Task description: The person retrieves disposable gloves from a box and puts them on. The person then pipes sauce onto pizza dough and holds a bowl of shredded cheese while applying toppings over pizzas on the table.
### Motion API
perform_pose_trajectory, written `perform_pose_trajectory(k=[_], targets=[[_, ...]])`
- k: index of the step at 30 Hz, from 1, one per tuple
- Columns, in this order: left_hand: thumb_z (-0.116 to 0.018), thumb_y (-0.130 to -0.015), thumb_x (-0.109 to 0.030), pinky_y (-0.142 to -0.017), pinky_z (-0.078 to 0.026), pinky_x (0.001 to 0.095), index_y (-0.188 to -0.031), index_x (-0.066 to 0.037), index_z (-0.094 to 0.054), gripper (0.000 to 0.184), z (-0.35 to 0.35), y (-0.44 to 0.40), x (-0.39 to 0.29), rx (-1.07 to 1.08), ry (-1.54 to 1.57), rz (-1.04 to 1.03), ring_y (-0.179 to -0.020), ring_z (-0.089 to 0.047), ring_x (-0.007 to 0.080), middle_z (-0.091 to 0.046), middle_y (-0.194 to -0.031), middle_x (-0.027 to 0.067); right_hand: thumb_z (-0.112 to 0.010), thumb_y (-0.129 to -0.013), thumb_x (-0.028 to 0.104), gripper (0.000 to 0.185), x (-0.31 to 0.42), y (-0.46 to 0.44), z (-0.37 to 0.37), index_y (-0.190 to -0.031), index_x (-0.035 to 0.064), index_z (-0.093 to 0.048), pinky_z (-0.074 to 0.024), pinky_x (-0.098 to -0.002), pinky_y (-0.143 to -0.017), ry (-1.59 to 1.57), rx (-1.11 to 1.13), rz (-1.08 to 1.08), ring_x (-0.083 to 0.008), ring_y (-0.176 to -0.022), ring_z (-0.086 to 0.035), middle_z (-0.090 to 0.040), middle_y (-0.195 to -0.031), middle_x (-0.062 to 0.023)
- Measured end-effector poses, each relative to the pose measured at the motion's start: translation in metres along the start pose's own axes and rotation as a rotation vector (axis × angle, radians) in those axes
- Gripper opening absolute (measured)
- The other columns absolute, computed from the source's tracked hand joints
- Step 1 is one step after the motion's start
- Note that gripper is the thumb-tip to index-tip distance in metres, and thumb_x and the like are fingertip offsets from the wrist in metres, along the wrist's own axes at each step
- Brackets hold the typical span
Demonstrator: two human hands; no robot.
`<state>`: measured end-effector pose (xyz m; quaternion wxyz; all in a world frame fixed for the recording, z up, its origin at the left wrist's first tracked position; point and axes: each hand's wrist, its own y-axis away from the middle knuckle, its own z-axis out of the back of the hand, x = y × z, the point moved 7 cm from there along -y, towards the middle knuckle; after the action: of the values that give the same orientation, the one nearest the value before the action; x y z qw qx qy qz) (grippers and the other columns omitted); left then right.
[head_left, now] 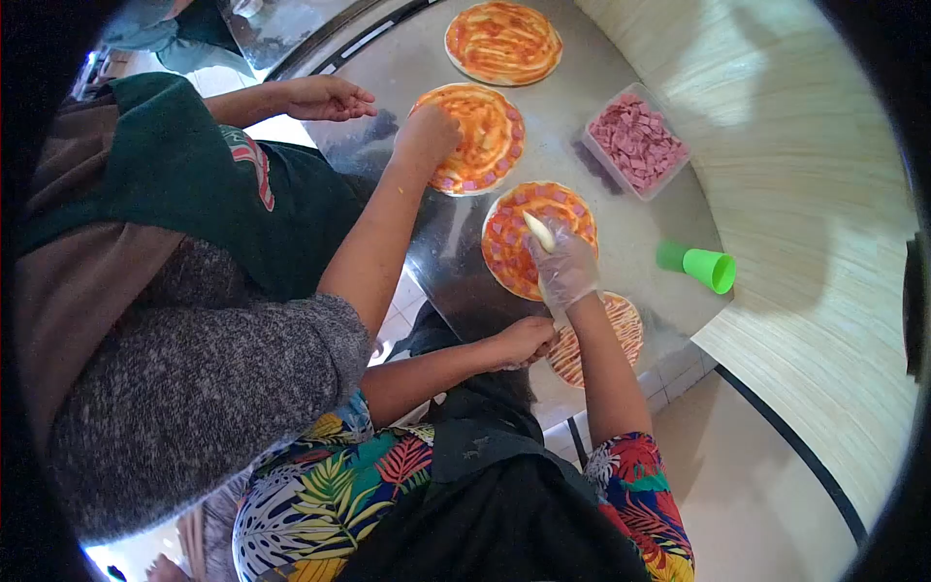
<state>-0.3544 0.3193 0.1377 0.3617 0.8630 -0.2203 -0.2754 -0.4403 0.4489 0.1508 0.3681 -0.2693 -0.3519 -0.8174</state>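
My right hand (566,264), in a clear plastic glove, is closed around a piping bag (539,234) of pale cream sauce. Its narrow tip points up and left over a pizza base (502,267) covered with red sauce and pink ham squares. My left hand (527,341) is bare and closed just below, pinching clear plastic (559,318) that trails from the right hand; whether this is the bag's tail or the glove's cuff I cannot tell. Beneath my right forearm, partly hidden, lies a pizza base (624,325) striped with pale sauce.
At my left, a co-worker's hand (430,134) touches another sauced pizza base (499,145) edged with ham; their other hand (333,98) hovers beside it. A sauced base (504,43) lies farthest away. A tub of chopped ham (637,141) and a green cup (709,270) on its side are near the wall.
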Motion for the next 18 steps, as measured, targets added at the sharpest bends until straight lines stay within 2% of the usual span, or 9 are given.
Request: perform_pose_trajectory(k=[1, 4, 8, 10, 11, 12, 14, 16, 18], targets=[[-0.040, -0.085, -0.025, -0.038, -0.028, 0.0251, -0.069, -0.011, -0.045, 0.022, 0.003, 0.001, -0.002, 0.008, 0.031, 0.012, -0.042, -0.032, 0.0080, -0.037, -0.055, -0.0023, -0.063, -0.082, 0.032, 0.032, 0.000, -0.002, -0.004, -0.107, 0.0123, -0.061, -0.0493, -0.0422, -0.067, 0.074, 0.020, -0.020, -0.0346, -0.077, -0.062, -0.065, -0.088, -0.0154], [-0.041, -0.085, -0.018, -0.039, -0.029, 0.0249, -0.069, -0.012, -0.044, 0.018, 0.009, 0.000, -0.011, 0.038, 0.056, 0.007, -0.044, -0.036, 0.0083, -0.039, -0.056, -0.0029, -0.065, -0.082, 0.032, 0.029, 0.011, -0.013, -0.009, -0.101, 0.0105, -0.061, -0.0488, -0.0394, -0.065, 0.119, 0.037, 0.117, -0.0313, -0.073, -0.063, -0.064, -0.082, -0.0140], [-0.046, -0.083, -0.017, -0.047, -0.036, 0.0264, -0.073, -0.013, -0.051, 0.012, 0.012, 0.003, -0.033, 0.067, -0.096, -0.085, -0.055, -0.045, 0.0113, -0.047, -0.066, -0.0018, -0.064, -0.082, 0.033, 0.028, 0.011, -0.016, -0.025, -0.100, 0.0115, -0.061, -0.0484, -0.0398, -0.065, 0.270, 0.164, 0.104, -0.0320, -0.073, -0.062, -0.064, -0.080, -0.0137], [-0.049, -0.082, -0.017, -0.052, -0.039, 0.0272, -0.075, -0.013, -0.055, 0.009, 0.031, 0.003, -0.073, -0.039, -0.463, -0.331, -0.061, -0.050, 0.0129, -0.051, -0.072, -0.0012, -0.062, -0.083, 0.032, 0.026, 0.003, -0.021, -0.029, -0.102, 0.0134, -0.060, -0.0485, -0.0394, -0.065, 0.290, 0.169, 0.068, -0.0318, -0.075, -0.062, -0.064, -0.082, -0.0136], [-0.051, -0.082, -0.017, -0.054, -0.041, 0.0276, -0.076, -0.013, -0.056, 0.008, 0.056, 0.010, -0.114, -0.187, -0.786, -0.524, -0.064, -0.052, 0.0136, -0.053, -0.075, -0.0009, -0.062, -0.083, 0.032, 0.026, 0.004, -0.025, -0.026, -0.102, 0.0134, -0.060, -0.0485, -0.0394, -0.065, 0.296, 0.173, 0.067, -0.0318, -0.075, -0.062, -0.064, -0.082, -0.0136], [-0.052, -0.081, -0.016, -0.056, -0.043, 0.0280, -0.078, -0.013, -0.058, 0.008, 0.082, 0.014, -0.158, -0.377, -1.311, -0.696, -0.067, -0.054, 0.0144, -0.055, -0.077, -0.0006, -0.060, -0.084, 0.035, 0.028, 0.006, -0.031, -0.017, -0.102, 0.0143, -0.060, -0.0489, -0.0417, -0.067, 0.232, 0.137, 0.018, -0.0334, -0.076, -0.063, -0.065, -0.084, -0.0143], [-0.055, -0.080, -0.016, -0.060, -0.046, 0.0287, -0.080, -0.014, -0.061, 0.007, 0.143, 0.020, -0.235, -0.696, -2.038, -0.870, -0.072, -0.059, 0.0159, -0.059, -0.083, 0.0000, -0.055, -0.085, 0.039, 0.030, 0.006, -0.038, -0.012, -0.103, 0.0154, -0.059, -0.0492, -0.0444, -0.070, 0.222, 0.094, -0.037, -0.0352, -0.079, -0.063, -0.065, -0.086, -0.0154], [-0.058, -0.080, -0.016, -0.064, -0.049, 0.0295, -0.082, -0.014, -0.065, 0.008, 0.184, 0.026, -0.280, -0.796, -2.352, -0.790, -0.078, -0.063, 0.0175, -0.063, -0.088, 0.0005, -0.055, -0.085, 0.038, 0.029, 0.007, -0.030, -0.024, -0.102, 0.0146, -0.059, -0.0491, -0.0448, -0.069, 0.289, 0.141, 0.006, -0.0350, -0.079, -0.063, -0.065, -0.086, -0.0155], [-0.061, -0.078, -0.015, -0.064, -0.050, 0.0290, -0.081, -0.015, -0.067, 0.007, 0.201, 0.035, -0.300, -0.885, -2.449, -0.547, -0.078, -0.065, 0.0179, -0.065, -0.087, 0.0009, -0.055, -0.085, 0.037, 0.028, 0.018, -0.023, -0.030, -0.102, 0.0137, -0.059, -0.0490, -0.0451, -0.069, 0.356, 0.183, 0.047, -0.0349, -0.079, -0.063, -0.065, -0.086, -0.0156]])
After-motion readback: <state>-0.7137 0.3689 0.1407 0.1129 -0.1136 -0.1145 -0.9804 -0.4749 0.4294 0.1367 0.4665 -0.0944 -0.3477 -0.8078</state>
